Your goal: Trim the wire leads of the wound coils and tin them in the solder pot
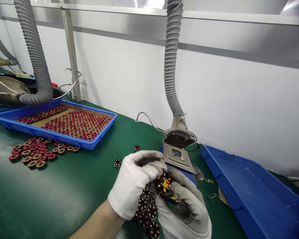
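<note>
Both hands wear white gloves with dirty grey fingers. My right hand (pixel 189 205) is closed around a small round motor stator (pixel 164 183) with dark copper-coloured coils, a yellow centre and a red spot. From the left, my left hand (pixel 137 181) meets it with curled fingers pinched at its upper edge; its fingertips are partly hidden. A thin wire end shows below the stator. Under the hands, several similar stators (pixel 143 219) lie on the green bench, partly covered. Two more, one a single stator (pixel 117 163), lie beyond my left hand.
At the left, a blue tray (pixel 89 145) holds rows of red and tan stator cores; a loose pile of cores (pixel 36 152) lies before it. Ahead stands a solder pot (pixel 178 155) beneath an exhaust hood (pixel 179 136) on a grey hose. Another blue tray (pixel 239 199) stands right.
</note>
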The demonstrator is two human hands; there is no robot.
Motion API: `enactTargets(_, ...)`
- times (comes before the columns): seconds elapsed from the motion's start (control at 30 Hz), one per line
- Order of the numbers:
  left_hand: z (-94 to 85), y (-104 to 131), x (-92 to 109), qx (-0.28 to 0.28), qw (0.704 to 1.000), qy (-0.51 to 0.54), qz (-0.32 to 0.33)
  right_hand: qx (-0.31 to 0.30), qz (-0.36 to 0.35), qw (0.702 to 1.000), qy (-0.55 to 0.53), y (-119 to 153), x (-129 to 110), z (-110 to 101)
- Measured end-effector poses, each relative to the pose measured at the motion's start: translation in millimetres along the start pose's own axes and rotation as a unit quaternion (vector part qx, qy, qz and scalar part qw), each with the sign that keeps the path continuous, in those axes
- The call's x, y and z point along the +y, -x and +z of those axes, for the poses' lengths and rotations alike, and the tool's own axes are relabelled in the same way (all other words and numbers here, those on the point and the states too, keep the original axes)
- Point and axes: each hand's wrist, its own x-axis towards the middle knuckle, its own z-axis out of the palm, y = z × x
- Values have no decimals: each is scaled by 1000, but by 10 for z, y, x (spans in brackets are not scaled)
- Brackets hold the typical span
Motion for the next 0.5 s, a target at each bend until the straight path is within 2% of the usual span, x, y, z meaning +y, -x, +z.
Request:
enactTargets(0.07, -30, -19, 30, 12, 1000, -4, 25, 13, 15, 1000, 8, -23, -4, -16)
enactTargets(0.1, -47, -23, 52, 3, 1000, -23, 17, 14, 18, 1000, 14, -39, -6, -25)
enactTargets(0.23, -73, -12, 102, -79, 989, -102, -68, -3, -9, 999, 47, -99, -19, -53)
enactTargets(0.37, -52, -13, 11, -28, 996, -53, -64, 1, 10, 998, 57, -112, -51, -41)
enactTargets(0.5, -55, -27, -44, 17, 999, 25, 20, 36, 46, 997, 43, -108, -61, -7)
